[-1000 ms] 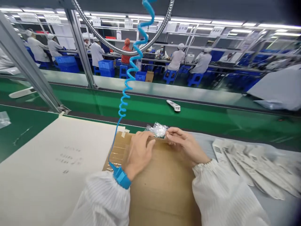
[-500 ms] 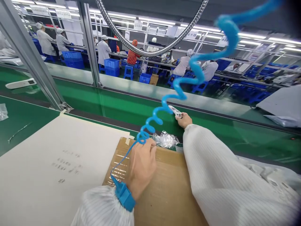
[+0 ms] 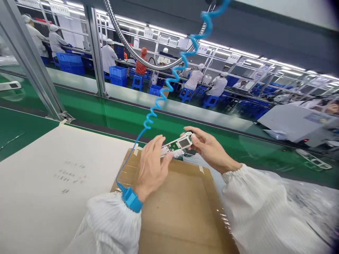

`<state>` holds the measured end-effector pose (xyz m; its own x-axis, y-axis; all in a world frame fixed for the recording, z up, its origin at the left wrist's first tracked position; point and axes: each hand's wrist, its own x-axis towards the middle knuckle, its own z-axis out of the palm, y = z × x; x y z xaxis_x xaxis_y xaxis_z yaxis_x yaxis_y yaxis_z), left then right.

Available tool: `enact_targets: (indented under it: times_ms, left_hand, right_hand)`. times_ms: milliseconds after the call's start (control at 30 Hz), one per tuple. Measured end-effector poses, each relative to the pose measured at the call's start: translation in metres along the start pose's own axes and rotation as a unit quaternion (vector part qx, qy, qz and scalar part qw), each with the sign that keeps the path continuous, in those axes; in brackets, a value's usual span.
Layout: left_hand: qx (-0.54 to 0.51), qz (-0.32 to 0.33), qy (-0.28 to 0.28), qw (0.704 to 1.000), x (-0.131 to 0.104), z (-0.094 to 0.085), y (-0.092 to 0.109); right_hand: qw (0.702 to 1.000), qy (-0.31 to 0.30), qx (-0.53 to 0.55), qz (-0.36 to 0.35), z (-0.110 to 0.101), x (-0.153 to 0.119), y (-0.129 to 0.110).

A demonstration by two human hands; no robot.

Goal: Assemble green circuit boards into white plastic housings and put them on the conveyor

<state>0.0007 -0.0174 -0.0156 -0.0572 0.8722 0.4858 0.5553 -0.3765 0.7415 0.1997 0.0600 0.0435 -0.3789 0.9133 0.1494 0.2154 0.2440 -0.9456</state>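
Note:
A slim white device (image 3: 177,144) with an exposed green circuit board and a small grey screen is held between both hands above the far edge of the cardboard (image 3: 182,208). My left hand (image 3: 153,164) grips its left end, fingers over the far side and thumb at the near edge. At the screen end, my right hand (image 3: 209,146) pinches it between thumb and fingers. A blue wrist strap (image 3: 131,200) with a coiled cord (image 3: 169,84) is on my left wrist. Clear plastic (image 3: 180,154) shows partly behind the device.
A green conveyor (image 3: 127,116) runs beyond the bench, with another white device (image 3: 314,159) on it at right and one (image 3: 10,85) at far left. White paper (image 3: 66,169) lies left of the cardboard. A metal post (image 3: 96,53) rises behind. People work in the background.
My right hand has come back from over the conveyor with the white device, now turned board side up. My left hand has risen from the cardboard and taken hold of its other end.

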Motion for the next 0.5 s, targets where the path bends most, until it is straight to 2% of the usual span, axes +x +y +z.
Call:
enact_targets:
  times_ms: [67, 133, 233, 333, 433, 500]
  left_hand:
    - [-0.036, -0.037, -0.109, 0.993, -0.002, -0.001, 0.004]
    - [-0.044, -0.079, -0.182, 0.979, -0.003, -0.001, 0.007]
    - [-0.026, -0.089, -0.183, 0.979, -0.004, 0.000, 0.009]
    - [-0.022, -0.077, -0.183, 0.980, -0.004, 0.000, 0.011]
    - [-0.014, -0.081, -0.185, 0.979, -0.005, -0.002, 0.014]
    - [-0.005, -0.081, -0.186, 0.979, -0.004, -0.003, 0.015]
  right_hand:
    - [0.999, -0.017, -0.028, -0.011, 0.012, -0.022, -0.005]
    - [0.992, 0.017, -0.115, -0.041, 0.019, -0.038, -0.004]
    - [0.952, 0.078, -0.268, -0.127, 0.024, -0.052, 0.000]
    - [0.883, 0.097, -0.411, -0.205, 0.026, -0.057, 0.001]
    - [0.814, 0.138, -0.512, -0.239, 0.030, -0.056, 0.001]
    - [0.793, 0.160, -0.532, -0.250, 0.035, -0.054, 0.001]
